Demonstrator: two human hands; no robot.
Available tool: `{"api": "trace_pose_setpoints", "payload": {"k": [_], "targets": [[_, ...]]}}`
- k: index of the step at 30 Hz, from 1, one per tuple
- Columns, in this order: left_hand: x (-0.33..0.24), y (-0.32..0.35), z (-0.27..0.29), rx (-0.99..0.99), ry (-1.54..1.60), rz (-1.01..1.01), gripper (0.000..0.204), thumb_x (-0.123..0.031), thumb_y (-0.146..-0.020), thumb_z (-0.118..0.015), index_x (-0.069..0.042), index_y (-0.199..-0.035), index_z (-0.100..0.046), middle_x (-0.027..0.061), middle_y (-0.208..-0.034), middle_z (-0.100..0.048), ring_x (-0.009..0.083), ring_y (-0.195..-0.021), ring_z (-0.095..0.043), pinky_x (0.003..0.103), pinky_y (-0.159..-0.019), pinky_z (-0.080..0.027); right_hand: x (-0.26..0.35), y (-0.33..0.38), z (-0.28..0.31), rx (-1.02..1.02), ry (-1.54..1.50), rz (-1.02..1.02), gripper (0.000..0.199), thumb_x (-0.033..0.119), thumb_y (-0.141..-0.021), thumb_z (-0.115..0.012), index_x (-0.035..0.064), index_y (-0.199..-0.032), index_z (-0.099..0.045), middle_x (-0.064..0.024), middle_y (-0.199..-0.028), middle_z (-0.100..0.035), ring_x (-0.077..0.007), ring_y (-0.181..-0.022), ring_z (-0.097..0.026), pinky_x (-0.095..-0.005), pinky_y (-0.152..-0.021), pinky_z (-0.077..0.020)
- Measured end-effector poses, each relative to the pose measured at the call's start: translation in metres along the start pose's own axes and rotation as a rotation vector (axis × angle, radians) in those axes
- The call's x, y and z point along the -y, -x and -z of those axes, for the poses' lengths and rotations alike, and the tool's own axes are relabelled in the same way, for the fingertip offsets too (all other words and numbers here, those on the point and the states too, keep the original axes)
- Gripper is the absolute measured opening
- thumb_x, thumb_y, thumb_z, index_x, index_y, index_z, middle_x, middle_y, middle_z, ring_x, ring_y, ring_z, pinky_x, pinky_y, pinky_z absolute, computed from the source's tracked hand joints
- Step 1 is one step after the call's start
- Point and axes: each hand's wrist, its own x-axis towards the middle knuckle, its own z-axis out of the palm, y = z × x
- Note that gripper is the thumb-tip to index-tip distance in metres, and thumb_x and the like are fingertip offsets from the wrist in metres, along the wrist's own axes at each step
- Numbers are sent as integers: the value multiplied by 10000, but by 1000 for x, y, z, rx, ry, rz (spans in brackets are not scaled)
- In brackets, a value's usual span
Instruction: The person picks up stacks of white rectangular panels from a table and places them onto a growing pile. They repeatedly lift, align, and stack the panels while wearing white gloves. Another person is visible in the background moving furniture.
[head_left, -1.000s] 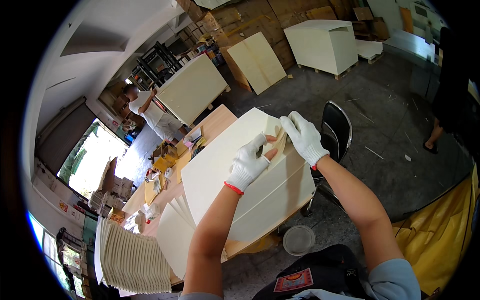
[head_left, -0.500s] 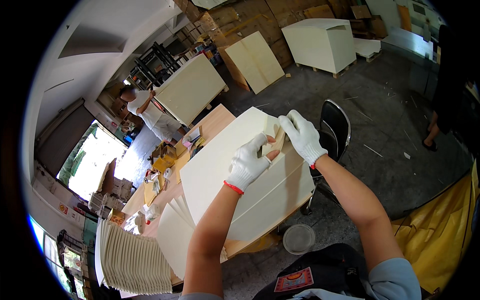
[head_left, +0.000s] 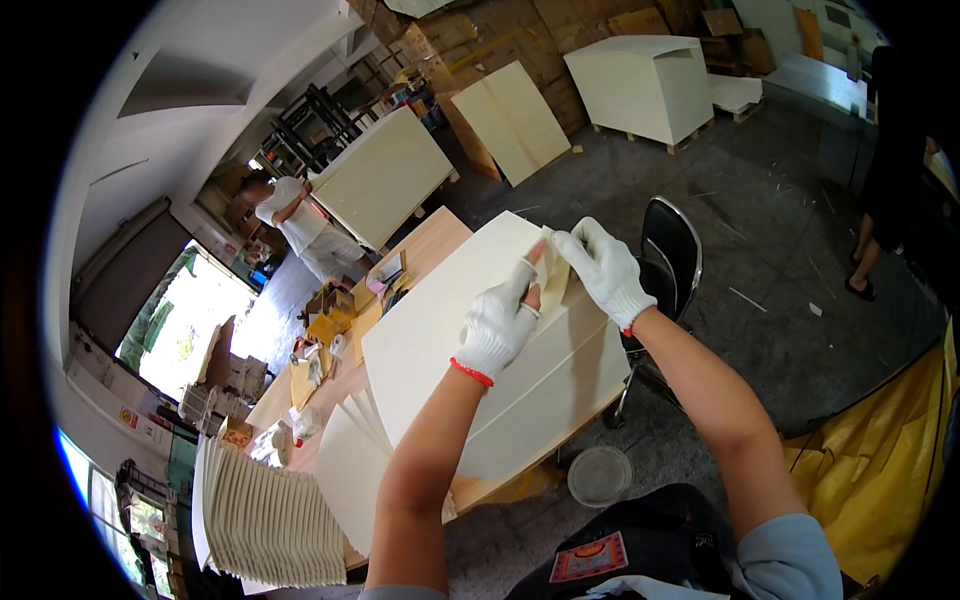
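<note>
Both my hands wear white knit gloves. My left hand [head_left: 497, 322] and my right hand [head_left: 603, 267] pinch a small cream strip [head_left: 553, 275] between them, held upright over the far corner of a large cream board [head_left: 480, 380]. The board lies flat on a wooden worktable [head_left: 425, 245], with parallel creases running along its near half. The fingers of both hands are closed on the strip's two sides.
Fanned stacks of cream sheets [head_left: 270, 500] lie at the table's near left end. A black chair [head_left: 668, 255] stands right of the table, a round lidded tub [head_left: 599, 474] below. Another person [head_left: 300, 215] works at a far board. Yellow sheeting [head_left: 880, 480] lies at right.
Hardly anything differs; my hands stay at the board's far corner and shift only slightly on the strip.
</note>
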Motion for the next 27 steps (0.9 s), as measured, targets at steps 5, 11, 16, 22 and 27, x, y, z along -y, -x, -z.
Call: {"api": "trace_pose_setpoints", "payload": {"k": [5,11,16,22,27], "targets": [[-12,0,4,52,-17,77,674,-121,-1022,-571,-206,-1652,-349,162,-989,-692,329,-956,-686,411,-913,-531,-13,-1,-2,-27,-50,5,389,413,-1054,-590,47,-920,-590,-75,-693,-634,-171,-640,-614,-361,-655,-467],[5,-21,-8,1,-50,21,589,-183,-1019,-624,-186,-1582,-450,209,-1206,-734,373,-1112,-708,447,-964,-539,-12,1,-6,-43,-111,6,343,348,-1047,-624,42,-895,-594,-31,-687,-617,-91,-658,-598,-305,-646,-465],[-1,-33,-5,115,-113,121,556,-331,-1005,-658,-212,-1529,-513,183,-1265,-723,418,-1117,-699,486,-950,-556,-7,1,0,-28,-185,-22,323,334,-1050,-635,43,-908,-630,-18,-713,-610,-71,-667,-559,-281,-665,-471],[1,-16,-8,31,48,-43,547,-209,-980,-700,-186,-1506,-549,227,-1352,-682,374,-1203,-690,432,-1015,-546,-38,-12,15,84,-297,86,459,505,-1035,-581,68,-1085,-709,-129,-880,-732,-281,-824,-718,-365,-781,-521],[-5,-10,-4,6,266,40,490,-79,-997,-638,-160,-1478,-596,158,-1202,-721,239,-1078,-688,340,-952,-537,-14,3,54,246,684,283,438,503,-1017,-563,94,-926,-688,-146,-881,-731,-350,-840,-713,-452,-730,-540]]}}
